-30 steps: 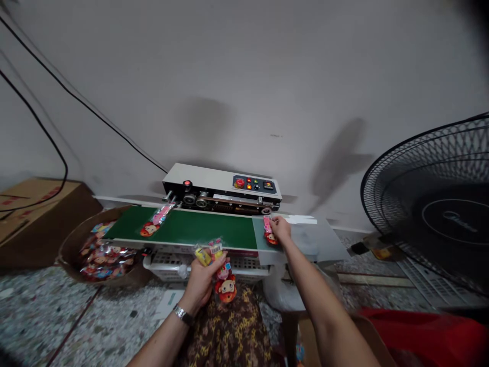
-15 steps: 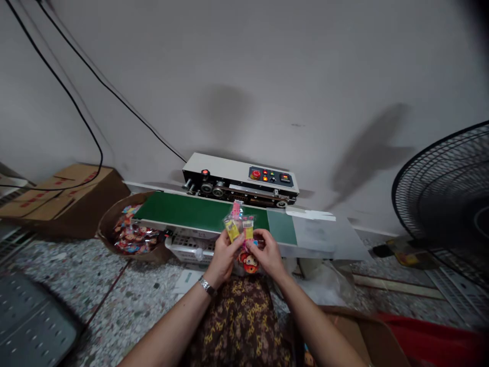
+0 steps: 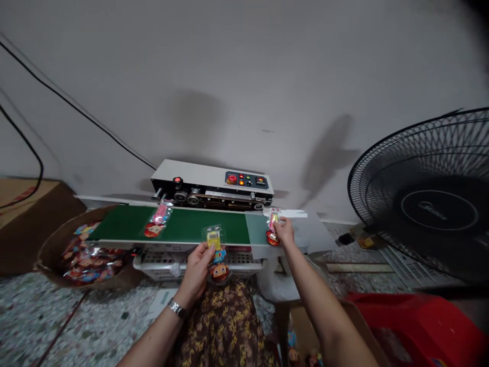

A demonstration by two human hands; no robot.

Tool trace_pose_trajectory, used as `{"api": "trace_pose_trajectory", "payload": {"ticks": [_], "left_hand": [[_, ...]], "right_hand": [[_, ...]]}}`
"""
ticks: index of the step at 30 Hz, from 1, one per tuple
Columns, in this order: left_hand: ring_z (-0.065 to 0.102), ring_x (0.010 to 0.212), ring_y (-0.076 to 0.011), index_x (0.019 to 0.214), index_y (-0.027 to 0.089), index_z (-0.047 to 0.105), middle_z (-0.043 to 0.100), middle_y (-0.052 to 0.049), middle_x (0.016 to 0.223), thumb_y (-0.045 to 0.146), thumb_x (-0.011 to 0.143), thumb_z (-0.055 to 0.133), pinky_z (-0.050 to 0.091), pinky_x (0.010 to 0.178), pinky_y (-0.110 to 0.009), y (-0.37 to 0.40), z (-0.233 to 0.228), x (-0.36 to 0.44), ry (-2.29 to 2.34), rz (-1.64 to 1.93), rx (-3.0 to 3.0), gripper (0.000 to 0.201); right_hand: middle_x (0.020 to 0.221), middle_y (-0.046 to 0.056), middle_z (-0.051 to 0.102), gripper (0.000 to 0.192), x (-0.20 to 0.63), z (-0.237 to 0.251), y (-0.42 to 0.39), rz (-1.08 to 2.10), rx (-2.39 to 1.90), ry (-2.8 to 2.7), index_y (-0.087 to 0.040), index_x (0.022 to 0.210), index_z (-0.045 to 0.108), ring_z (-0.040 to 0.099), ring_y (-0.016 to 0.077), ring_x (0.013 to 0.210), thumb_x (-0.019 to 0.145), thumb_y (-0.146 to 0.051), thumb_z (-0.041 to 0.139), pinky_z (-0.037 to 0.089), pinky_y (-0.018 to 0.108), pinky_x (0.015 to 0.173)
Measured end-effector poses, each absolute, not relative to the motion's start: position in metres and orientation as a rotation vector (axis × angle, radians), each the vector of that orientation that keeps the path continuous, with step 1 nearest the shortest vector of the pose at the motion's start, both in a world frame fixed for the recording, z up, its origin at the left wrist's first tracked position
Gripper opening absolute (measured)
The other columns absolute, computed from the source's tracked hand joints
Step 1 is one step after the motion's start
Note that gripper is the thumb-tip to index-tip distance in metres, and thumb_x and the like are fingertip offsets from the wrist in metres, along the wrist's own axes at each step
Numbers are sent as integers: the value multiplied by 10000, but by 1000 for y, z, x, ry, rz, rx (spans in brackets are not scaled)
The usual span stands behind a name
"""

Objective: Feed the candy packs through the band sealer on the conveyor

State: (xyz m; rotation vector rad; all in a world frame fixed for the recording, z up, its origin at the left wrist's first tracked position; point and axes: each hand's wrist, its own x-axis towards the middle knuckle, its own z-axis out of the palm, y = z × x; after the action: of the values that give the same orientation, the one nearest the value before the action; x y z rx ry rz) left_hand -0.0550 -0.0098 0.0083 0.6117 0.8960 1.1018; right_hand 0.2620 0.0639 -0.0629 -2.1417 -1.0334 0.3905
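Packet [image 3: 219, 270] in left hand [image 3: 196, 270], yellow barcode label [image 3: 214, 240], fan [image 3: 439, 210] marked Midea

Left packet [image 3: 219, 256]: clear bag, yellow barcode label up top, blue bit mid, orange-red cartoon face at bottom; in left hand [image 3: 196, 269], slightly tilted. Right packet [image 3: 272, 232]: clear bag, pink/yellow upper part (partly finger-covered), red end nearest wearer; over sheet [image 3: 318, 232], in right hand [image 3: 286, 232].

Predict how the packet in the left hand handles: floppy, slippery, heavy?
The packet is probably light: the left hand pinches it between thumb and fingers. Likely slippery, as its wrap looks like clear plastic. Perhaps fairly stiff: it extends past the fingertips without obvious sag.
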Motion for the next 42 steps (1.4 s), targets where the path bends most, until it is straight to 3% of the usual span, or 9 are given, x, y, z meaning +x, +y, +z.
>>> {"api": "trace_pose_trajectory", "payload": {"ticks": [8,13,16,19,25,30,35,42], "left_hand": [[581,568,-107,880,156,581,660,-29,758,368,686,670,464,522,-206,-11,11,-53,894,1097,629,301],[588,568,-109,847,166,584,659,-17,751,387,678,671,445,501,-194,-9,15,-47,878,1129,594,291],[589,602,-109,822,157,602,650,-18,758,366,676,677,454,540,-201,-7,17,-42,848,1175,570,266],[598,697,-122,823,142,630,657,-36,802,326,683,679,467,652,-217,-6,20,-35,800,1224,569,236],[603,815,-155,926,150,640,659,-67,951,295,662,696,466,733,-249,-3,23,-24,823,1211,636,305],[600,704,-134,782,136,623,658,-35,755,319,618,722,466,676,-245,9,18,-26,927,1272,688,264],[620,790,-141,929,166,602,674,-51,852,366,661,680,465,707,-247,7,9,-35,1000,1221,679,343],[629,833,-192,897,156,613,684,-70,854,412,667,653,475,768,-312,-12,-18,-54,1111,1143,878,346]], "right_hand": [[697,19,596,359,238,-53,97,430,-2233,-1163,-181,1000,555,566,165,647,659,-278,613,407,254,611],[1007,91,572,482,197,-21,76,377,-2011,-1365,-207,1149,501,525,215,942,696,-335,602,411,292,757],[966,68,586,426,154,-6,42,758,-1545,-1450,-193,1132,503,555,178,856,759,-398,533,448,283,739],[955,41,606,463,114,-1,8,1082,-1256,-1435,-205,1139,497,575,166,844,726,-386,601,469,277,739],[960,36,621,355,98,-5,-15,1013,-1295,-1424,-195,1058,511,588,174,849,740,-329,597,479,283,732],[910,22,611,322,122,-7,-15,1025,-1325,-1497,-187,987,537,580,142,760,716,-333,634,474,241,660],[800,15,619,464,174,-23,8,965,-1448,-1056,-178,992,482,582,130,629,632,-396,678,469,221,520],[659,-46,560,533,230,-53,62,795,-1560,-649,-203,898,406,540,105,479,502,-443,671,443,209,410]]}}
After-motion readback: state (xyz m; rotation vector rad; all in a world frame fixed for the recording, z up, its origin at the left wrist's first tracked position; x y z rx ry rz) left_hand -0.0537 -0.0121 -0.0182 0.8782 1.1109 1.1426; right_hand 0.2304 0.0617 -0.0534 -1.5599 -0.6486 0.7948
